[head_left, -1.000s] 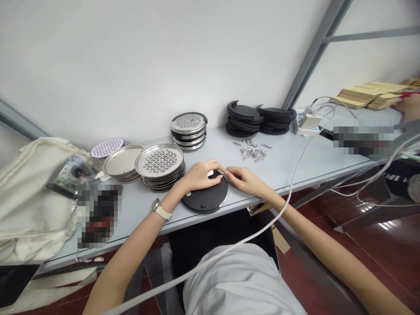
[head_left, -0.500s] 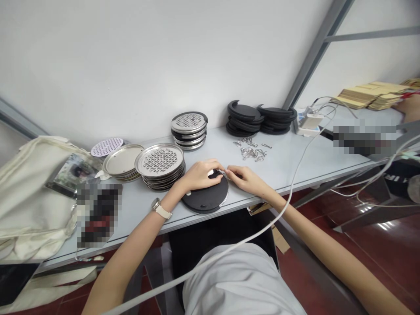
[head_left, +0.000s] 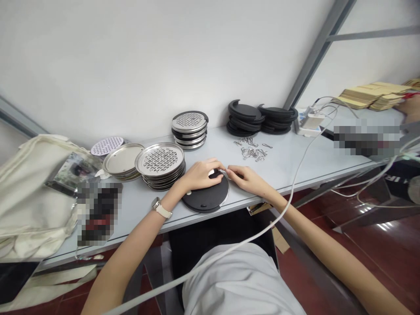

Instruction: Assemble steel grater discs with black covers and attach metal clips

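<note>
A black round disc with a metal rim (head_left: 206, 197) lies flat near the table's front edge. My left hand (head_left: 199, 174) rests on its far side, fingers curled and pressing it down. My right hand (head_left: 245, 176) is at the disc's right rim, fingers pinched on a small metal clip (head_left: 225, 172) at the edge. The fingertips of both hands meet there. A watch is on my left wrist.
Left of the disc stand stacks of perforated metal plates (head_left: 160, 163) and plain metal plates (head_left: 122, 161). Behind are an assembled stack (head_left: 189, 128), black discs (head_left: 245, 117), loose clips (head_left: 252, 149). A cream bag (head_left: 31, 192) lies far left; white cables (head_left: 295, 175) cross the right.
Both hands stay at the disc's right rim with only slight finger shifts; the view has drifted a little.
</note>
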A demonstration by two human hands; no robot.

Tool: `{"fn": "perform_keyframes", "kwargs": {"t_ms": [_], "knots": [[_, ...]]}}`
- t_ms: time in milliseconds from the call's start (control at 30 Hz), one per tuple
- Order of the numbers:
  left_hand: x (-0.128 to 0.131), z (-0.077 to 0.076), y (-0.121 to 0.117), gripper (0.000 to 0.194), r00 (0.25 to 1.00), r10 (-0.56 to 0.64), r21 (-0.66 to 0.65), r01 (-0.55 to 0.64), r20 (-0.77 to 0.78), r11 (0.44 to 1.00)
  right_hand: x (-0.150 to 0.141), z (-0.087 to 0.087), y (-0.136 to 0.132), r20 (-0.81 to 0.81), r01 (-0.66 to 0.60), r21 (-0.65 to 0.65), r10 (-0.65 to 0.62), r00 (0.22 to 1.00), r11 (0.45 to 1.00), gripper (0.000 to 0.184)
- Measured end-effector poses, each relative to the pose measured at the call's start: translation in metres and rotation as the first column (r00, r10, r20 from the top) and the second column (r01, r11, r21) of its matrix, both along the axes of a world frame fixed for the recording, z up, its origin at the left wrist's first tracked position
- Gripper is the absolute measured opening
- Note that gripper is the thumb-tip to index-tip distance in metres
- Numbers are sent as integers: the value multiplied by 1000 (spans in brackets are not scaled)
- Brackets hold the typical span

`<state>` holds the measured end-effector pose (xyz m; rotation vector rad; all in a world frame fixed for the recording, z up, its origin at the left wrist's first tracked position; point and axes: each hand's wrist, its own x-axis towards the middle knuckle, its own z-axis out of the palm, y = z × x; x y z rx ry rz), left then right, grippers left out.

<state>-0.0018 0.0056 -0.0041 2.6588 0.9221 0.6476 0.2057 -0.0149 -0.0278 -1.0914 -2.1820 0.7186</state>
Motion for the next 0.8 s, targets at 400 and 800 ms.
{"fn": "perform_keyframes", "kwargs": {"t_ms": [400,800], "knots": [[1,1,0,17,1000,20,7,-20,-19,1000,-1,-2,0,3,-10,3,10,1000,1000,32],[1,0,0,19,1000,11,2,-11,-11,1000,-2,1,-1,23,-23,13,22,999,1000,34]]}}
